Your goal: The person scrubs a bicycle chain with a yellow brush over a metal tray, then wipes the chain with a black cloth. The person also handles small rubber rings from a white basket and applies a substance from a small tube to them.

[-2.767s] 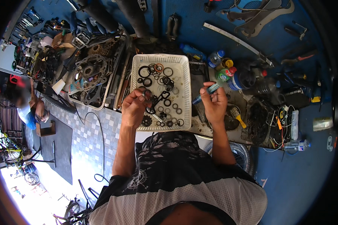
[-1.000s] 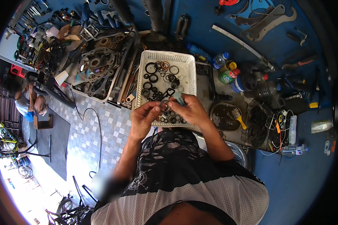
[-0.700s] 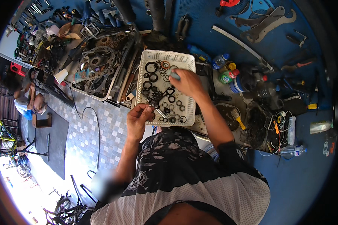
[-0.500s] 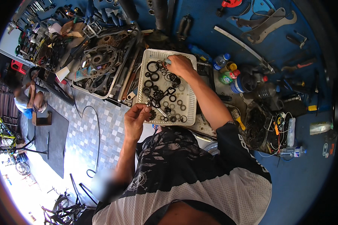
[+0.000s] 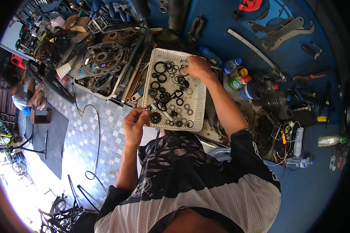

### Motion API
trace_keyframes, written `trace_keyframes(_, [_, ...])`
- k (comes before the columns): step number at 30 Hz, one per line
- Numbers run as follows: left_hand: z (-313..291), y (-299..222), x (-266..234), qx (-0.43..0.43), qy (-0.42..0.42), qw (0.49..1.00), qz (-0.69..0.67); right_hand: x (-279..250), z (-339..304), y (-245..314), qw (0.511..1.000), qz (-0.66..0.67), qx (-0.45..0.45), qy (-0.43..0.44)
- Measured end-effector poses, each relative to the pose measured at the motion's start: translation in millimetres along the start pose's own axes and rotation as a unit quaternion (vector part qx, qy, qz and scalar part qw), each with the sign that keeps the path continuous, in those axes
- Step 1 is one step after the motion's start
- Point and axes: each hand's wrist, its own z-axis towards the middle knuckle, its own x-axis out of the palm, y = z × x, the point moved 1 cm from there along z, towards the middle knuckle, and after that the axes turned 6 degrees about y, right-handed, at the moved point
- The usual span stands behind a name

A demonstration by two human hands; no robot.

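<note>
A white plastic basket (image 5: 201, 110) holds many loose bicycle parts: black rings, thin O-rings, small metal rings and a toothed black cog (image 5: 155, 117). At its near left edge my left hand (image 5: 134, 125) is closed, pinching a small dark metal piece (image 5: 148, 108) between thumb and fingertips. My right hand (image 5: 198, 68) reaches into the far right corner, its fingers bent down and closed beside a thin ring (image 5: 183, 71). A small grey-blue thing (image 5: 185, 62) shows at those fingertips; whether they grip it or the ring is hidden.
Left of the basket stands a tray (image 5: 112, 93) of chainrings and greasy parts. Bottles (image 5: 237, 82) crowd the bench on the right, under a blue tool wall (image 5: 217, 23). Further off to the left, a person (image 5: 25, 97) crouches near a tyre (image 5: 52, 87).
My right hand has shifted right, from above the O-rings to the basket's far right corner. My left hand has drawn slightly left, uncovering more of the cog, and still pinches the small piece.
</note>
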Motion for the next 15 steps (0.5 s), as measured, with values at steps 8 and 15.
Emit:
trace_keyframes(8, [8.2,-6.6,1.1,0.021,0.005,0.999,0.025,-14.1,0.7,-3.3,0.999,0.023,0.002,0.026])
trace_keyframes(15, [4.9,-4.8,3.5,0.008,-0.002,1.000,0.008,-10.8,13.0,5.0,0.997,0.032,0.000,0.076])
